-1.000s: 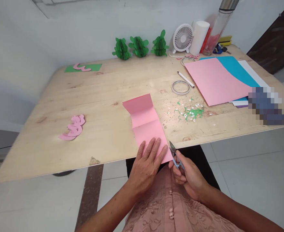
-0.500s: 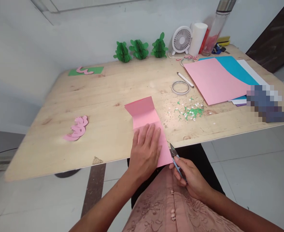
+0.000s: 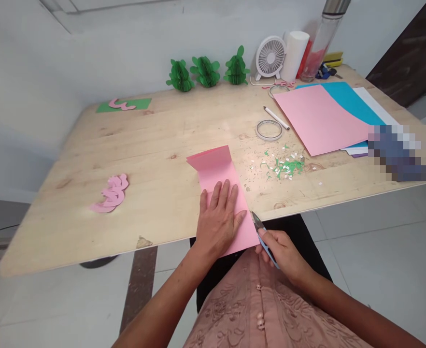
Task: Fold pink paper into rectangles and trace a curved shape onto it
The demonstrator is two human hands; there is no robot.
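A folded strip of pink paper lies over the table's front edge, its far end standing up in a fold. My left hand rests flat on it, fingers stretched out. Small blue-handled thread snips are in my right hand, whose fingers are closed round the handle. The snips' dark blades point up and to the left, beside the paper's right edge. Whether the blades touch the paper, I cannot tell.
Pink cut pieces lie at the left. Green and white scraps, a tape roll, a pen and coloured sheets are on the right. Green paper figures, a fan and a bottle line the wall.
My left hand has shifted slightly, its thumb now farther out from the fingers on the paper. The snips stay in my right hand by the paper's edge. The view has moved a little.
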